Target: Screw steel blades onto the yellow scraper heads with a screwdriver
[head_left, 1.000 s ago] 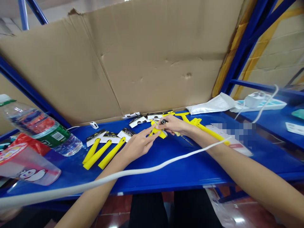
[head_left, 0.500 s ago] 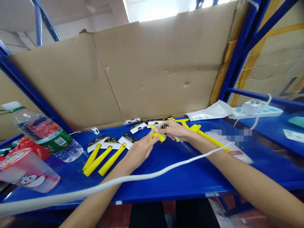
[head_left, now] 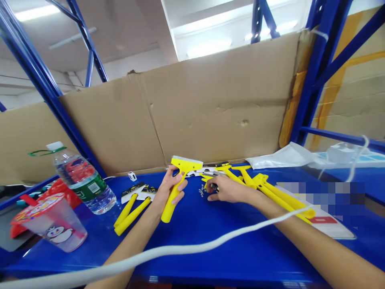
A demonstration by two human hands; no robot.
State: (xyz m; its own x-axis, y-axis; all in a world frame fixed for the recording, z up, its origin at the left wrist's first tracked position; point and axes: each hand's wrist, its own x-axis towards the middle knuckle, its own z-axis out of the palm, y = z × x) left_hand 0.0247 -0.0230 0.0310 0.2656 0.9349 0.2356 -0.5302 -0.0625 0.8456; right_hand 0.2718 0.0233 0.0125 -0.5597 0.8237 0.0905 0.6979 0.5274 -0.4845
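Your left hand (head_left: 168, 188) is wrapped around the handle of a yellow scraper (head_left: 172, 201), which is raised at a tilt with its broad head and pale blade edge uppermost, between your forearms and in front of the cardboard panel (head_left: 216, 108). Your right hand (head_left: 225, 189) is curled, fingers closed on a dark-ended object (head_left: 214, 186), most of which your grip hides. Just beside those fingertips, small metallic bits (head_left: 201, 190) lie scattered on the blue surface (head_left: 186, 237). Beyond and to the right of your right hand rest further yellow scrapers (head_left: 272, 193), some overlapping a printed sheet (head_left: 332, 228) that is partly blurred. To the left of your left forearm lie two yellow handles (head_left: 132, 216), their far ends on black-and-white cards (head_left: 129, 196). Farther left stand a tilted water bottle (head_left: 90, 184) and a lidded cup (head_left: 67, 230); at the right rear lies a white pouch (head_left: 279, 156). A white cable (head_left: 180, 250) crosses the foreground, in front of your forearms.
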